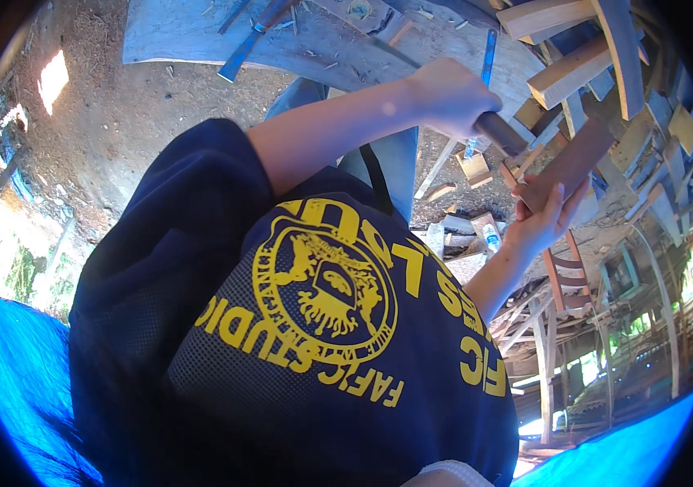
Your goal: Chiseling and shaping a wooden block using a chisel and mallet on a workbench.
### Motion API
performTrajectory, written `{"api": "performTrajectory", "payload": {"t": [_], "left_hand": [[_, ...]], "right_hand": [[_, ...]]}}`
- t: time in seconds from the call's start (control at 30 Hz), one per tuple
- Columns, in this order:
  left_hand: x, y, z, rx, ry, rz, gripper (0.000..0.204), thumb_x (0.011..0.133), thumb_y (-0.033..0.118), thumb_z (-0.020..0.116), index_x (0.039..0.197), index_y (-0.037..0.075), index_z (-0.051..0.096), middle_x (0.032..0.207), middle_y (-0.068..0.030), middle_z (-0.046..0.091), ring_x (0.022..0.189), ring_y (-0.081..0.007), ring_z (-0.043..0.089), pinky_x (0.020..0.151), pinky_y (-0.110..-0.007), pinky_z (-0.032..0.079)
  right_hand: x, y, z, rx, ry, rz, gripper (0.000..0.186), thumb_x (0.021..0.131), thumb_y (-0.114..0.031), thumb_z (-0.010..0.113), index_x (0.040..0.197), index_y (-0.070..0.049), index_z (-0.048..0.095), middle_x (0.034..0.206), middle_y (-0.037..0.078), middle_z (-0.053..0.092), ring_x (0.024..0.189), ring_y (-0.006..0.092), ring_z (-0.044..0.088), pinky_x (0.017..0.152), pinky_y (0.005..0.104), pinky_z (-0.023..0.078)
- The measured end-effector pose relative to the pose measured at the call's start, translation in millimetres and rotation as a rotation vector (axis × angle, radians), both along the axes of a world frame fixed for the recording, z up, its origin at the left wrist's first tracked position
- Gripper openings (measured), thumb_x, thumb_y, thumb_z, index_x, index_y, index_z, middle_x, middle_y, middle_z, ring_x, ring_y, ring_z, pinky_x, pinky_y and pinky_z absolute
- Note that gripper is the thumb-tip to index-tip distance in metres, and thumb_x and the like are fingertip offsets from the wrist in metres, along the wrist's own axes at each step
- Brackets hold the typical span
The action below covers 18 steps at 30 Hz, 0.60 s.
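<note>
My left hand (448,96) is closed around a chisel-like tool with a dark round wooden handle (502,134). The handle's butt sticks out to the right, and a thin dark shaft (397,53) runs up and left toward a pale piece of wood (372,18) with a hole in it. Whether the tip touches the wood cannot be made out. My right hand (553,213) grips a brown rectangular wooden block (567,166), raised at a tilt to the right of the handle's butt and apart from it. Its fingers wrap the block's lower end.
A broad grey plank surface (192,36) carries a wide-bladed tool (242,50) and shavings. A narrow blue strip (488,58) lies farther right. Cut timber (569,73) is heaped at far right. Below are a reddish-brown slatted chair frame (567,272) and a plastic bottle (491,235).
</note>
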<state>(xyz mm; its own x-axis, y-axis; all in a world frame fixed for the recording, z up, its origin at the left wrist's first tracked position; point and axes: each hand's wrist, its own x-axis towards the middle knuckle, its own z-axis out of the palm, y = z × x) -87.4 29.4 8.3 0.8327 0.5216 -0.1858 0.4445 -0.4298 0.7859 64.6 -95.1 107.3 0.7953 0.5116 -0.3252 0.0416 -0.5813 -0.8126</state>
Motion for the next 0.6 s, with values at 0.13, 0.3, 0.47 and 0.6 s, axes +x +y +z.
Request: {"api": "performTrajectory", "payload": {"t": [0.13, 0.3, 0.47, 0.6], "left_hand": [[14, 9, -7, 0.022, -0.045, -0.070, 0.017, 0.074, 0.034, 0.069, 0.084, 0.022, 0.064, 0.075, -0.0015, 0.066, 0.075, -0.0275, 0.066, 0.065, -0.043, 0.051], [15, 14, -17, 0.043, -0.058, -0.053, 0.016, 0.073, 0.034, 0.070, 0.082, 0.022, 0.064, 0.072, -0.0016, 0.065, 0.074, -0.0272, 0.066, 0.065, -0.042, 0.050], [9, 16, -15, 0.029, -0.081, -0.054, 0.016, 0.073, 0.033, 0.070, 0.081, 0.021, 0.063, 0.071, -0.0017, 0.064, 0.074, -0.0266, 0.066, 0.065, -0.042, 0.050], [4, 16, -15, -0.008, -0.113, -0.032, 0.017, 0.072, 0.034, 0.070, 0.080, 0.021, 0.064, 0.069, -0.0024, 0.064, 0.072, -0.0270, 0.066, 0.065, -0.042, 0.050]], "right_hand": [[6, -2, 10, 0.015, -0.015, -0.005, 0.065, 0.092, -0.027, 0.057, 0.149, -0.017, 0.029, 0.081, 0.017, 0.067, 0.055, 0.0166, 0.063, 0.037, 0.0170, 0.035], [5, -3, 7, -0.007, -0.029, 0.000, 0.065, 0.091, -0.027, 0.057, 0.149, -0.016, 0.029, 0.081, 0.015, 0.067, 0.057, 0.0169, 0.064, 0.038, 0.0170, 0.039], [-1, 1, 2, -0.009, -0.040, 0.044, 0.065, 0.092, -0.025, 0.057, 0.149, -0.013, 0.028, 0.080, 0.016, 0.066, 0.055, 0.0158, 0.063, 0.037, 0.0162, 0.035], [0, 2, -1, 0.023, 0.002, 0.092, 0.065, 0.092, -0.024, 0.056, 0.149, -0.012, 0.027, 0.088, 0.016, 0.068, 0.055, 0.0176, 0.065, 0.034, 0.0170, 0.033]]}}
